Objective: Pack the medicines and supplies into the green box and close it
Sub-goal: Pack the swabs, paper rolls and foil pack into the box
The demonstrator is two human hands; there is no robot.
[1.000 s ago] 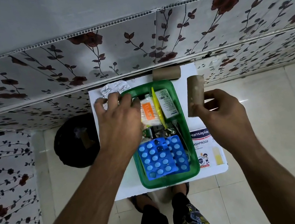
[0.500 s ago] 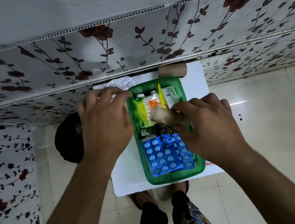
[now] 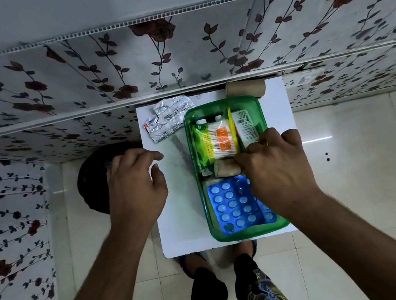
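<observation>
Centrally, a white surface (image 3: 185,231) is set against floral wall panels (image 3: 98,69), carrying the lidless green box (image 3: 220,104). Blue blister packs (image 3: 236,208) and a cotton-swab pack (image 3: 216,140) are held inside; foil strips (image 3: 168,120) and a brown bandage roll (image 3: 245,89) remain outside. The right hand (image 3: 279,172) is clamped on another bandage roll (image 3: 225,168) inside the box; the left hand (image 3: 136,187) hovers, fingers (image 3: 153,156) loosely apart.

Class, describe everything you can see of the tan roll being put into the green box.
The tan roll is a short cylinder of beige, cloth-like material. It lies on its side across the middle of the green box, between the cotton swab pack and the blue blister sheets. The right hand grips its right end, hiding it.
</observation>
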